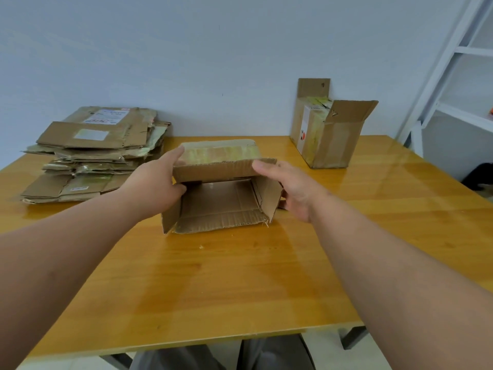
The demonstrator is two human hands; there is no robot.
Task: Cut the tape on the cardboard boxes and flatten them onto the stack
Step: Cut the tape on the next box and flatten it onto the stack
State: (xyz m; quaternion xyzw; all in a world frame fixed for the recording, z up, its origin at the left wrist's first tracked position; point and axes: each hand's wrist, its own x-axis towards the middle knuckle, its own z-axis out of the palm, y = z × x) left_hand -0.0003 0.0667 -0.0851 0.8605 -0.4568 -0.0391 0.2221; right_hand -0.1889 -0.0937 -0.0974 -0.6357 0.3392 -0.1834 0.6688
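A small cardboard box lies on its side in the middle of the wooden table, its open end facing me and its flaps spread. My left hand grips the box's upper left corner, fingers on top and thumb underneath. My right hand holds the right side, fingertips on the top flap's right end and thumb against the side wall. A stack of flattened boxes lies at the far left of the table. No cutting tool is in view.
Another box with raised flaps stands upright at the back right of the table. A white shelf frame rises beyond the table's right edge. The wall runs close behind the table.
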